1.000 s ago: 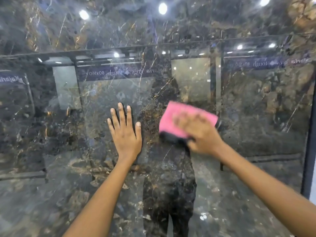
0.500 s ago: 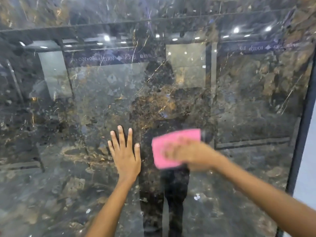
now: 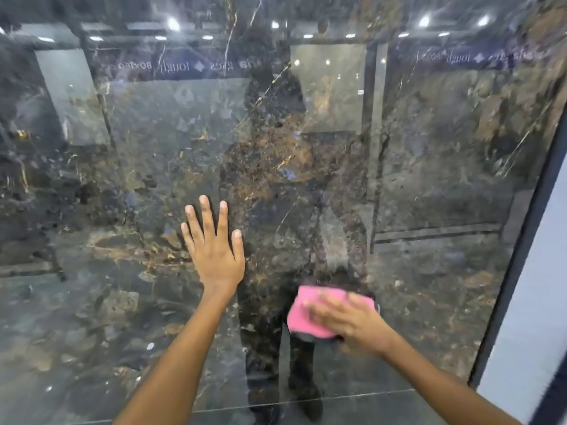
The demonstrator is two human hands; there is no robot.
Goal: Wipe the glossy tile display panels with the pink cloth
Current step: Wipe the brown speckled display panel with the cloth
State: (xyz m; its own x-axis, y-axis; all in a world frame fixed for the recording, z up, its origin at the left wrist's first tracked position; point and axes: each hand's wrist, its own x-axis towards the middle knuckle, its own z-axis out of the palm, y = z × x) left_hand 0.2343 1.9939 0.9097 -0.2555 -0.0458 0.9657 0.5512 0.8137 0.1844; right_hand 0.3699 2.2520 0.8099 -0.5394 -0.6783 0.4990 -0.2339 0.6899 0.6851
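Observation:
A dark glossy marble-look tile panel [image 3: 138, 167] fills the view and mirrors the showroom and my own outline. My left hand [image 3: 214, 250] lies flat on the panel, fingers straight and spread, pointing up. Lower and to the right, my right hand [image 3: 352, 323] presses the pink cloth [image 3: 302, 314] against the panel with fingers laid over it; the hand is blurred from motion. A dark underside of the cloth shows at its lower edge.
A dark frame strip [image 3: 521, 256] borders the panel on the right, with a pale wall [image 3: 537, 317] beyond it. A thin joint line [image 3: 306, 401] crosses the panel near the bottom.
My right hand has wiped the pink cloth downward along the panel. The view has tilted down, and my left hand stays flat on the same spot.

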